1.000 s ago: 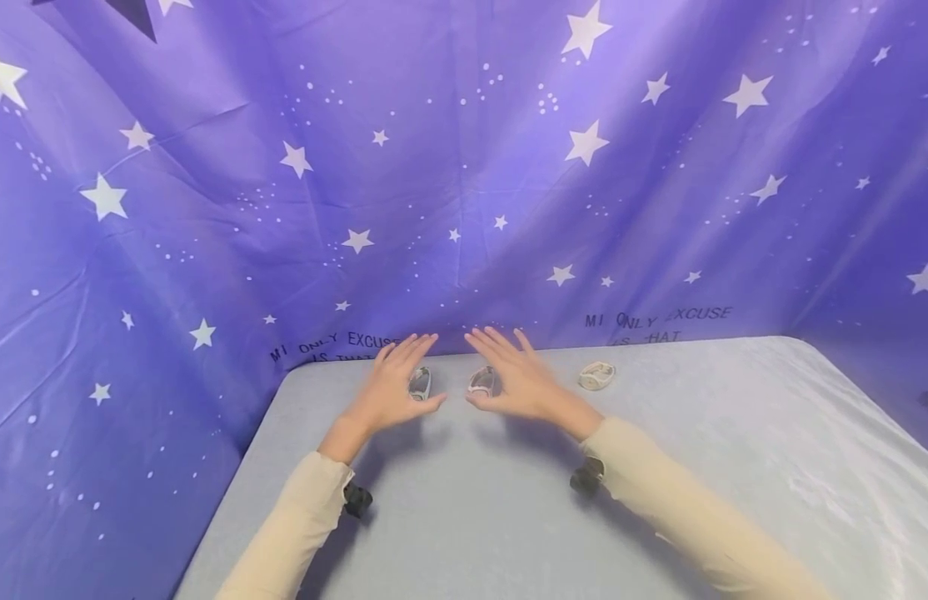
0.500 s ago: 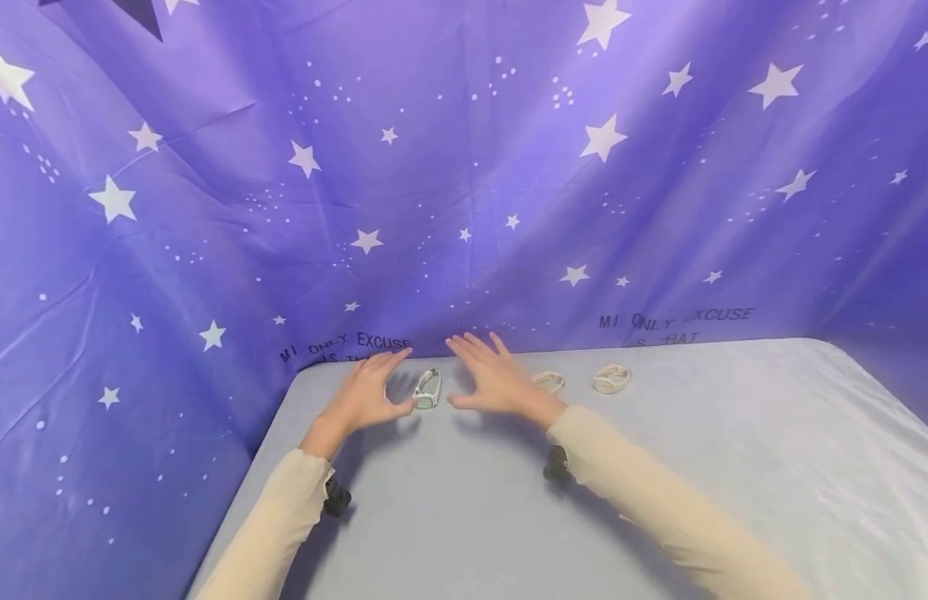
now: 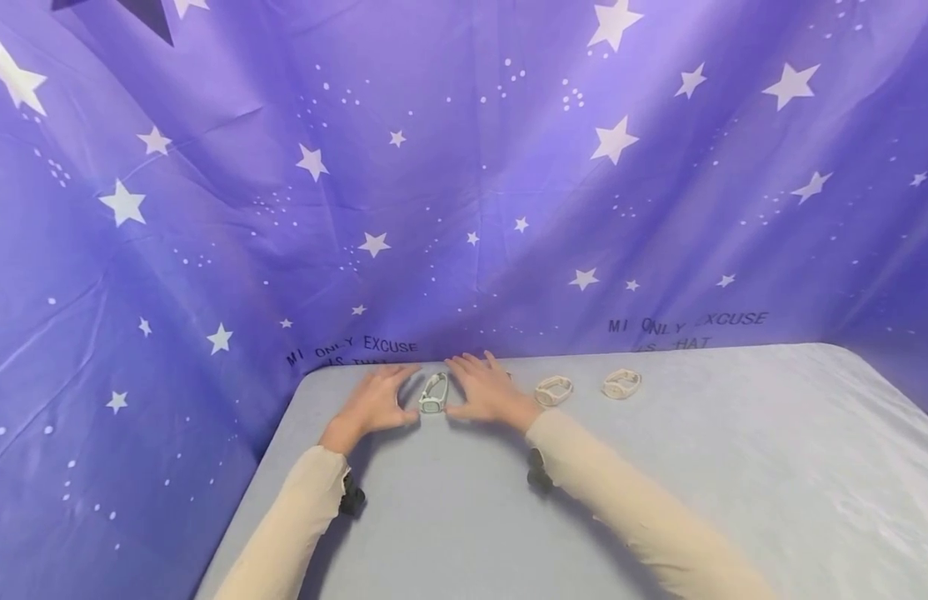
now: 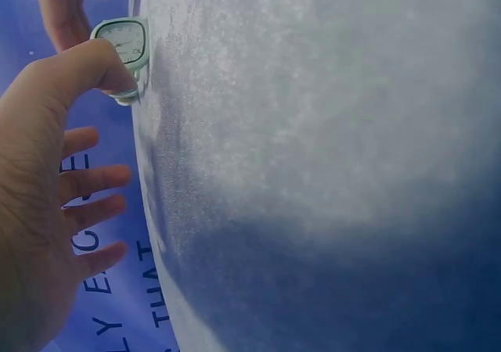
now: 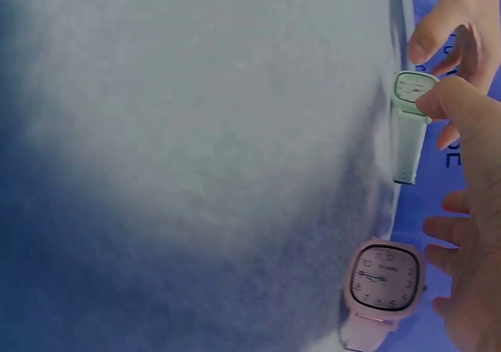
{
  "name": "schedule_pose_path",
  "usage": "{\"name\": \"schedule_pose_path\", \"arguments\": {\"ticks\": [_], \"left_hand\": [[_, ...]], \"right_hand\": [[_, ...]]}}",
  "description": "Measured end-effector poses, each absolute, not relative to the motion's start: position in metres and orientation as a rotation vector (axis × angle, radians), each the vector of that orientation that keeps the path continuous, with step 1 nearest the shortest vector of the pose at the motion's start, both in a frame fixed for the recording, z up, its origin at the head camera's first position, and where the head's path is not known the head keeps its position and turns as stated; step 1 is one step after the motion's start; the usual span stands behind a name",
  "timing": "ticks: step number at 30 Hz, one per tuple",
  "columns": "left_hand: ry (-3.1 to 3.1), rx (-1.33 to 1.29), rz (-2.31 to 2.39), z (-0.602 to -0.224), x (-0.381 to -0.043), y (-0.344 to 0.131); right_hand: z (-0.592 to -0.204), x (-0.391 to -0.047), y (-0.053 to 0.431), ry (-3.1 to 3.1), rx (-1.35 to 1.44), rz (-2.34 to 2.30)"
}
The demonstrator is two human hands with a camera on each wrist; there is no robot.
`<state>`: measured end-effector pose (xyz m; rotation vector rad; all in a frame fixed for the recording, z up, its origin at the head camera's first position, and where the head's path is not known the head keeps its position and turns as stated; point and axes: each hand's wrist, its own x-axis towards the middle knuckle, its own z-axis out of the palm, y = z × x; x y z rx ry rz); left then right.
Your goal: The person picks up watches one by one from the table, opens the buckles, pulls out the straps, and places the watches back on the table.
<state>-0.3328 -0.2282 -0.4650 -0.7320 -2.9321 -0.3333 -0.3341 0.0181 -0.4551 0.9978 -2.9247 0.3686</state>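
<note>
A mint-green wristwatch (image 3: 433, 395) with a square dial stands on the grey cloth near the far edge of the table. My left hand (image 3: 374, 402) is on its left side and my right hand (image 3: 488, 390) on its right, thumbs toward me, fingers spread toward the curtain. In the head view a small gap shows between each hand and the watch. The left wrist view has my left thumb (image 4: 98, 64) overlapping the green watch; whether it touches cannot be told. A pink wristwatch (image 3: 554, 391) lies just right of my right hand, its dial plain in the right wrist view.
A cream-coloured wristwatch (image 3: 621, 384) lies farther right in the same row. Behind the table hangs a purple curtain (image 3: 464, 192) with white stars and black lettering. Grey cloth (image 3: 464, 517) covers the table.
My right hand has moved left, off the pink watch and over to the green one. Both hands have come closer together around the green watch. The head view has shifted slightly.
</note>
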Motion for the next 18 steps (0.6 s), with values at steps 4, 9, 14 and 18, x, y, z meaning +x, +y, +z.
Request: {"name": "schedule_pose_path", "arguments": {"ticks": [4,9,14,18], "left_hand": [[-2.928,-0.755,-0.314,-0.467,-0.336,-0.227],[-2.914,-0.784,-0.326,-0.465,-0.337,-0.228],[-2.931,-0.779,-0.330,-0.464,-0.339,-0.229],[-2.953,-0.770,-0.347,-0.465,-0.340,-0.230]], "right_hand": [[-0.461,-0.337,0.017,-2.946,0.995,0.364],[-0.469,-0.344,0.017,-2.971,0.996,0.453],[-0.470,-0.348,0.018,-2.998,0.994,0.493],[-0.469,-0.349,0.016,-3.001,1.004,0.493]]}}
